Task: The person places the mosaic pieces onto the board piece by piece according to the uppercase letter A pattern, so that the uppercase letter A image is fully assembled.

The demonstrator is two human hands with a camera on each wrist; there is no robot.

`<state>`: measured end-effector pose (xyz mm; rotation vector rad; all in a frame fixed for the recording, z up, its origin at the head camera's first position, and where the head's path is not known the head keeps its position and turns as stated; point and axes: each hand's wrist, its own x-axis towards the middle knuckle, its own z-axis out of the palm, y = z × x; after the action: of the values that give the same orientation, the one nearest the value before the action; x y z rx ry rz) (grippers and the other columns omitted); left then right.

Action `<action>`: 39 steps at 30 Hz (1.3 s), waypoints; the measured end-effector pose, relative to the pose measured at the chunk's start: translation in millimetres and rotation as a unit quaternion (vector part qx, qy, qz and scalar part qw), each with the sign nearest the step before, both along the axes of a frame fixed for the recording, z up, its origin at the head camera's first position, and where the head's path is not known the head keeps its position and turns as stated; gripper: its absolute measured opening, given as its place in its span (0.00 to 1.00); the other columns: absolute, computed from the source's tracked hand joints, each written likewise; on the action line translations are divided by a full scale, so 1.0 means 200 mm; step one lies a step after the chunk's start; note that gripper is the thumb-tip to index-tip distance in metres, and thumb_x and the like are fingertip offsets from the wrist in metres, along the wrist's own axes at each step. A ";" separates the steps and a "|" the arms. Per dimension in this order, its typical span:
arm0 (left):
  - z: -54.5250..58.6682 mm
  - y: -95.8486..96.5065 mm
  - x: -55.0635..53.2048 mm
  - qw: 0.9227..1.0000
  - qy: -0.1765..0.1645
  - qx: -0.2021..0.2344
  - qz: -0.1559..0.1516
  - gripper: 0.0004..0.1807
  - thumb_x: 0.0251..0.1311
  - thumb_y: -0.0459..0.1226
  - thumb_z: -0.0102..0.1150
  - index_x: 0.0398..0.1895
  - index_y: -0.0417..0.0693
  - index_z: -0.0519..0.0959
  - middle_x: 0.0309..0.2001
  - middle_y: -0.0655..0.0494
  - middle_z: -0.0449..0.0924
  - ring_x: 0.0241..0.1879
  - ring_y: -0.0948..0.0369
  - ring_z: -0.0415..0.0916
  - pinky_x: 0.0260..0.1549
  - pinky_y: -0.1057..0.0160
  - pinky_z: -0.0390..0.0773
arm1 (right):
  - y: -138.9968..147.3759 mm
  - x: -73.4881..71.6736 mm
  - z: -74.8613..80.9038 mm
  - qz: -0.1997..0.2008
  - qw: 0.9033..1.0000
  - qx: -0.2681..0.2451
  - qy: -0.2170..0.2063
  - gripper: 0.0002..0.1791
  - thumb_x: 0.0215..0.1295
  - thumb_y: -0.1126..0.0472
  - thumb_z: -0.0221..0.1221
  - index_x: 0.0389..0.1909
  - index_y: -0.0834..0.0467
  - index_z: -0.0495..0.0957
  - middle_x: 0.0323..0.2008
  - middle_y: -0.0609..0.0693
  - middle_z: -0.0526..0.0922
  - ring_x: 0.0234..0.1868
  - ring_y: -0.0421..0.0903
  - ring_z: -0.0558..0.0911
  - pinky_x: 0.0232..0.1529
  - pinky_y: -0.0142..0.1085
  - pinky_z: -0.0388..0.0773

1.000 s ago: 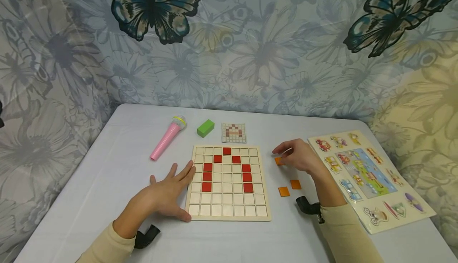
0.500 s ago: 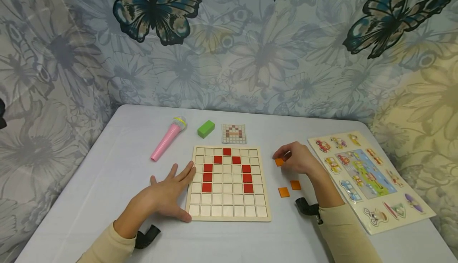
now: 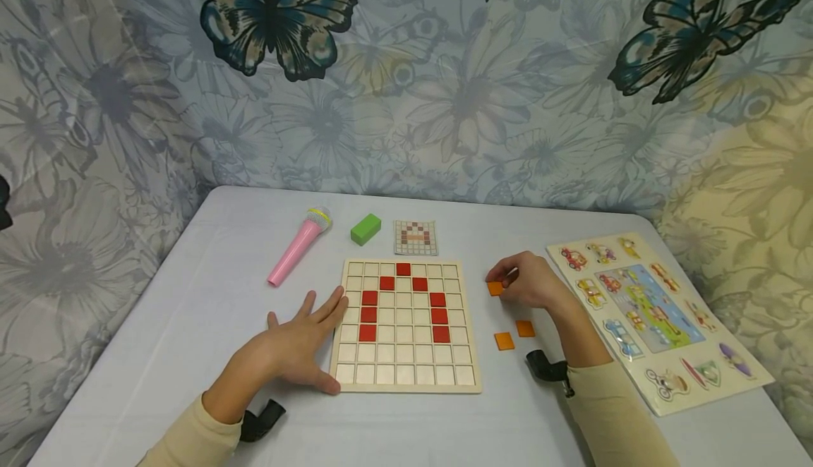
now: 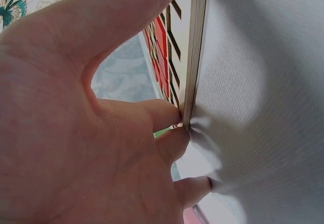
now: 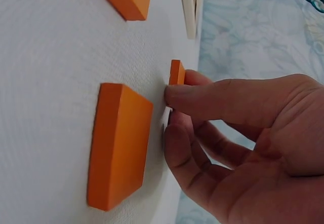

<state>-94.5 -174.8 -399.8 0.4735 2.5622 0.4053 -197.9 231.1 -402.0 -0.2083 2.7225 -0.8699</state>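
A wooden grid board [image 3: 406, 382] with several red tiles [image 3: 403, 269] in its cells lies on the white table. My left hand [image 3: 288, 347] rests at the board's left edge with fingers spread; in the left wrist view its thumb and fingertips meet the board's side [image 4: 190, 82]. To the right of the board, my right hand [image 3: 527, 280] pinches an orange tile [image 3: 495, 288] between thumb and fingers, low at the tabletop. In the right wrist view, the thumb covers part of that tile [image 5: 177, 72]. Two more orange tiles [image 3: 504, 341] lie flat nearer to me, below the right hand.
Behind the board lie a small pattern card [image 3: 416, 238], a green block [image 3: 365, 229] and a pink toy microphone [image 3: 295, 248]. A picture puzzle board [image 3: 648, 375] lies at the right, beside the right forearm. Patterned cloth [image 3: 444, 114] hangs behind the table.
The right hand has dipped slightly and its fingers have closed on the orange tile, which has barely shifted. The left hand stays in place on the board's edge.
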 end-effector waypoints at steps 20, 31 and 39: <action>0.01 0.00 0.00 1.000 -0.004 -0.004 0.000 0.73 0.40 0.60 0.83 0.86 0.51 0.47 0.87 0.58 0.34 0.84 0.38 0.36 0.55 0.09 0.46 | 0.01 0.01 0.02 -0.005 1.000 -0.019 -0.004 0.15 0.54 0.72 0.72 0.44 0.62 0.90 0.37 0.56 0.88 0.37 0.48 0.83 0.36 0.37 0.80; 0.01 -0.01 0.01 1.000 -0.003 -0.006 -0.002 0.73 0.42 0.60 0.83 0.86 0.51 0.47 0.87 0.59 0.32 0.84 0.38 0.35 0.56 0.09 0.47 | -0.05 0.04 0.04 -0.019 0.999 -0.042 -0.007 0.16 0.55 0.68 0.75 0.46 0.59 0.90 0.42 0.56 0.88 0.39 0.50 0.81 0.36 0.39 0.77; 0.01 -0.01 0.00 1.000 -0.002 -0.008 -0.002 0.73 0.41 0.61 0.83 0.86 0.52 0.47 0.87 0.59 0.32 0.84 0.38 0.35 0.55 0.09 0.46 | -0.12 0.06 0.06 -0.013 0.999 -0.050 -0.001 0.16 0.55 0.67 0.75 0.47 0.58 0.90 0.44 0.55 0.90 0.40 0.49 0.82 0.38 0.38 0.79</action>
<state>-94.1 -176.6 -398.6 0.4701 2.5582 0.3833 -186.4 207.1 -389.1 -0.1907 2.6880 -1.0134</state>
